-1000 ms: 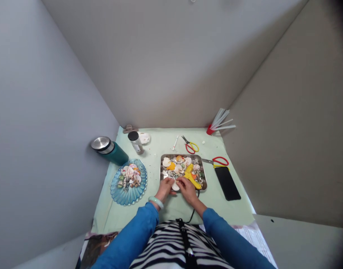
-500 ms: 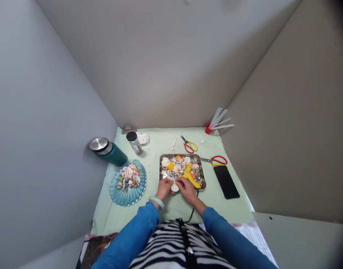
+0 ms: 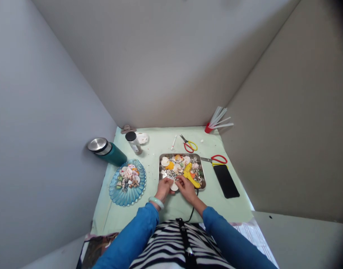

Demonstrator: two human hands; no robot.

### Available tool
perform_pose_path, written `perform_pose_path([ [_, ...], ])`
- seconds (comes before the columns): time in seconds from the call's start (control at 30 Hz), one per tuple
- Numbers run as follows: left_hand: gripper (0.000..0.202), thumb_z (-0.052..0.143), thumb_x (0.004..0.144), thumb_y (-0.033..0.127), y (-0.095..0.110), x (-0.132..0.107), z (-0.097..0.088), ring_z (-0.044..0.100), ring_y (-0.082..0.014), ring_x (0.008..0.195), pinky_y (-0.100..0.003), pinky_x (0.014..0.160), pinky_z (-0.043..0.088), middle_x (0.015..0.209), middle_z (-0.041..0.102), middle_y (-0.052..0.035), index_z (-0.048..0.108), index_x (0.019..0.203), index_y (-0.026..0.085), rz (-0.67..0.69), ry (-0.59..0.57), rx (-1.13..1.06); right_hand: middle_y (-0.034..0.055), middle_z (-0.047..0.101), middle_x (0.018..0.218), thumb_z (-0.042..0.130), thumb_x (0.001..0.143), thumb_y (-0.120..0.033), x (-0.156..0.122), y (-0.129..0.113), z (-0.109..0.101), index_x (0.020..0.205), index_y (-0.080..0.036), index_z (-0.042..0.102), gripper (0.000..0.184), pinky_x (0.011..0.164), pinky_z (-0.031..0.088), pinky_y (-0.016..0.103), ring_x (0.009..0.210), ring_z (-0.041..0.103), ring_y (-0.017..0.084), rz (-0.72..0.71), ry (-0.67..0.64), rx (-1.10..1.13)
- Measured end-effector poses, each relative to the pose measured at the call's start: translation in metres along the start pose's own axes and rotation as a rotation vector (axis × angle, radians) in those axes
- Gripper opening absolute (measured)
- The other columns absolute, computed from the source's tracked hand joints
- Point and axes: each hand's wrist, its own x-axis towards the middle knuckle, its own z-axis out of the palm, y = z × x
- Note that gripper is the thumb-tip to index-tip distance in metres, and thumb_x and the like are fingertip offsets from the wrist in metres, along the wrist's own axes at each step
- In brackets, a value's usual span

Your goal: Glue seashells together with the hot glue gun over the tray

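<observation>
Evidently mid-step: at near edge of metal tray [image 3: 203,172], a white shell [image 3: 174,186] is held in left hand [image 3: 163,188], touched by right hand [image 3: 187,188], its grip unclear; many loose shells [image 3: 177,168] are left inside.

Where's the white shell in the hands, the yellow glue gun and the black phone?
White shell [image 3: 174,186]: head view, lower part.
Yellow glue gun [image 3: 193,181]: head view, body.
Black phone [image 3: 226,181]: head view, dark middle.

Tray [image 3: 182,154] sitting between plate [image 3: 129,200] and phone [image 3: 226,181]
Shells [image 3: 165,161] and glue gun [image 3: 190,177] are lying in it, pen [image 3: 174,142] is lying behind, flask [image 3: 113,153] is sitting behind the plate.
</observation>
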Motion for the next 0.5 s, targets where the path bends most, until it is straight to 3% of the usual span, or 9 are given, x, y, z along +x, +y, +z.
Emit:
perform_pose_path([
  [0.13,0.019,0.07,0.074,0.025,-0.0018,0.0017,0.0022,0.058,-0.0125,0.051,-0.021,0.04,0.05,0.061,0.061,-0.0037,0.056,0.072,0.012,0.001,0.015,0.003,0.0028,0.067,0.082,0.05,0.086,-0.034,-0.0005,-0.0024,-0.0008,0.089,-0.022,0.065,0.019,0.067,0.045,0.027,0.072,0.06,0.017,-0.031,-0.002,-0.016],
  [0.3,0.026,0.073,0.071,0.026,-0.0021,-0.0008,0.0012,0.061,-0.0129,0.056,-0.02,0.04,0.05,0.068,0.063,-0.0034,0.057,0.087,0.013,0.045,-0.022,-0.013,0.0016,0.066,0.074,0.051,0.085,-0.033,-0.0007,-0.0019,0.002,0.086,-0.021,0.065,0.018,0.062,0.043,0.026,0.066,0.058,0.017,-0.015,0.019,-0.047],
  [0.5,0.026,0.073,0.07,0.027,-0.001,-0.0034,-0.0003,0.061,-0.0134,0.056,-0.021,0.04,0.051,0.065,0.062,-0.0032,0.057,0.085,0.012,0.053,-0.035,-0.019,0.0023,0.067,0.08,0.051,0.087,-0.033,-0.0026,-0.0014,0.0023,0.098,-0.021,0.064,0.021,0.065,0.045,0.027,0.07,0.06,0.017,-0.037,0.018,-0.059],
])
